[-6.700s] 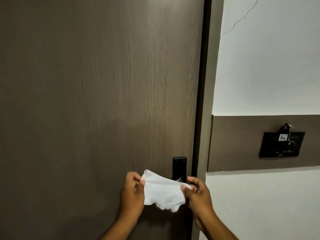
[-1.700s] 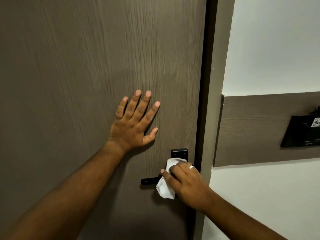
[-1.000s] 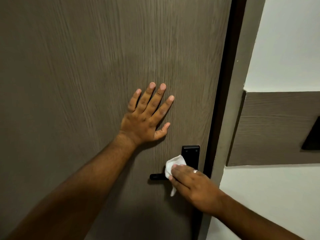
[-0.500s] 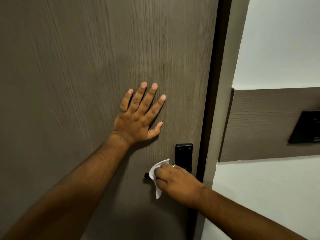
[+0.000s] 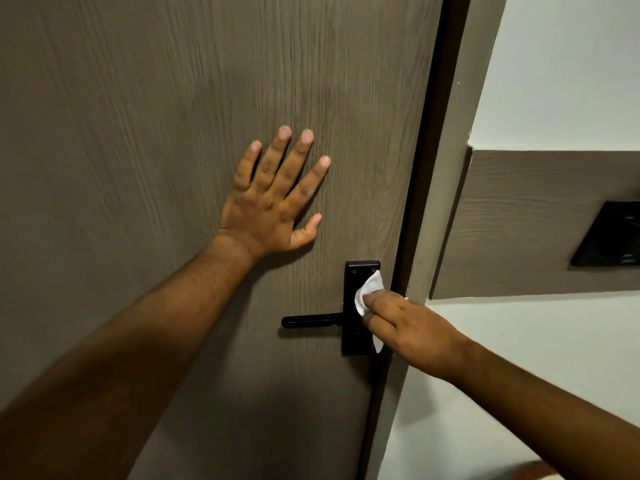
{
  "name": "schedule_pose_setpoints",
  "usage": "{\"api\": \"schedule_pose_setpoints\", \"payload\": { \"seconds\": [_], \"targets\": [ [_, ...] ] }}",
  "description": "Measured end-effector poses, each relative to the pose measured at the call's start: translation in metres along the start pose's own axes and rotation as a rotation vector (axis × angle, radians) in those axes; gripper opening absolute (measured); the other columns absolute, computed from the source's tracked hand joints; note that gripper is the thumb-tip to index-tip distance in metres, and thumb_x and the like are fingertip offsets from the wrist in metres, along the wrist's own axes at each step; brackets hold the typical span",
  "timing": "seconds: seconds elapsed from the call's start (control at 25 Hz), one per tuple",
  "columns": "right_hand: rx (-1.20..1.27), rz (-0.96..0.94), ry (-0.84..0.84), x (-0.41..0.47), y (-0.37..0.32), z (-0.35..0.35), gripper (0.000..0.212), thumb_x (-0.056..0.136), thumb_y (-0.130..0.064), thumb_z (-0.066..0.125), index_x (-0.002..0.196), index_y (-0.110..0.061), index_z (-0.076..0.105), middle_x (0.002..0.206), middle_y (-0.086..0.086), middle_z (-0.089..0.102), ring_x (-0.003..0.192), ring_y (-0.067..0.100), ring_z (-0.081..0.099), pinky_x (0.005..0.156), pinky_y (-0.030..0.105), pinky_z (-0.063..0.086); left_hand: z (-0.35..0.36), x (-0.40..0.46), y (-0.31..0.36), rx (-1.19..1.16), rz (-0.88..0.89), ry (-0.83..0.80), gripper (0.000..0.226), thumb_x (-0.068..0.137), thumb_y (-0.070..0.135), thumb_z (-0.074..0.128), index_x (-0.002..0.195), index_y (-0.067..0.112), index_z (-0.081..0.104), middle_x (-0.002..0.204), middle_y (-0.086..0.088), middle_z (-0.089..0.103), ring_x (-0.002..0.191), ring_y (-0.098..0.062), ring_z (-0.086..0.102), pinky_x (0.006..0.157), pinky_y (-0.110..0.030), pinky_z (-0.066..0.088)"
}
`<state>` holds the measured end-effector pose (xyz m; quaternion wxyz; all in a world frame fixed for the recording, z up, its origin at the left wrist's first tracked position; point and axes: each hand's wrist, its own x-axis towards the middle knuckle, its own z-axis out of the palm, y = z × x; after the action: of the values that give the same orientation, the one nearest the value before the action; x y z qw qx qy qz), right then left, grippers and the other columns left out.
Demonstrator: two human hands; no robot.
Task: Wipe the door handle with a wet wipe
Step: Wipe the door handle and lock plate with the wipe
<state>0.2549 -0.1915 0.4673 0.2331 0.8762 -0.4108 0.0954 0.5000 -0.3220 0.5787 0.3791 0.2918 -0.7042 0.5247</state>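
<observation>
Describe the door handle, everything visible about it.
The door handle is a matte black lever set, metal by the look of it. A slim straight lever sticks out level to the left from a tall rectangular backplate with two small screws near its top. It sits near the door edge by the frame. The right hand presses a bunched white wet wipe on the plate's right side, above the lever's root. The lever itself is bare and untouched; the left hand lies flat on the door above it.
</observation>
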Motion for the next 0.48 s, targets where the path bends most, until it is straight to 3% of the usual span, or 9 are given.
{"api": "schedule_pose_setpoints", "payload": {
  "seconds": [0.08,0.16,0.2,0.28,0.4,0.48],
  "targets": [
    [-0.033,0.031,0.117,0.015,-0.018,0.002,0.024,0.098,-0.024,0.04,0.12,-0.025,0.05,0.121,-0.009,0.067,0.11,0.008,0.064,0.083,0.024,0.056,-0.001,0.001,-0.001,-0.008,0.002,-0.004,0.075,0.086,0.058,0.046,0.148,0.016,0.038,0.151,-0.02,0.039,0.141,-0.039,0.027,0.112,-0.055,0.023],
    [0.005,0.023,0.08,0.041,-0.04,0.008,0.022,0.093,-0.027,0.049,0.112,-0.027,0.059,0.115,-0.006,0.069,0.105,0.012,0.065,0.079,0.027,0.058,-0.001,0.0,-0.001,-0.014,0.01,-0.008,0.074,0.086,0.058,0.047,0.147,0.016,0.039,0.151,-0.02,0.039,0.143,-0.037,0.024,0.112,-0.055,0.023],
    [0.06,-0.017,0.009,0.056,-0.051,0.009,0.024,0.086,-0.023,0.06,0.11,-0.019,0.06,0.114,0.004,0.067,0.104,0.021,0.065,0.079,0.036,0.059,-0.001,0.0,0.0,-0.015,0.012,-0.007,0.074,0.086,0.058,0.047,0.147,0.016,0.04,0.151,-0.02,0.04,0.143,-0.035,0.023,0.111,-0.055,0.023],
    [0.107,-0.099,-0.093,0.082,-0.069,0.01,0.03,0.081,-0.015,0.064,0.108,-0.005,0.056,0.11,0.019,0.062,0.1,0.036,0.062,0.076,0.048,0.058,-0.001,0.0,0.0,-0.016,0.012,-0.002,0.074,0.085,0.058,0.048,0.146,0.016,0.041,0.15,-0.019,0.04,0.143,-0.032,0.021,0.112,-0.055,0.023],
    [0.157,-0.075,-0.005,0.103,-0.079,0.01,0.025,0.087,-0.022,0.051,0.103,-0.004,0.058,0.106,0.019,0.064,0.097,0.033,0.062,0.075,0.046,0.057,-0.001,-0.001,-0.001,-0.008,0.014,-0.02,0.074,0.087,0.059,0.046,0.147,0.017,0.039,0.153,-0.018,0.035,0.144,-0.03,0.019,0.116,-0.051,0.013],
    [0.526,0.096,0.025,0.104,-0.095,0.0,0.022,0.09,-0.025,0.044,0.099,-0.013,0.06,0.104,0.01,0.066,0.095,0.021,0.061,0.081,0.037,0.053,-0.004,-0.001,0.0,-0.03,0.004,-0.063,0.073,0.089,0.059,0.046,0.149,0.017,0.036,0.155,-0.016,0.028,0.145,-0.03,0.017,0.117,-0.05,0.01]
  ]
}}
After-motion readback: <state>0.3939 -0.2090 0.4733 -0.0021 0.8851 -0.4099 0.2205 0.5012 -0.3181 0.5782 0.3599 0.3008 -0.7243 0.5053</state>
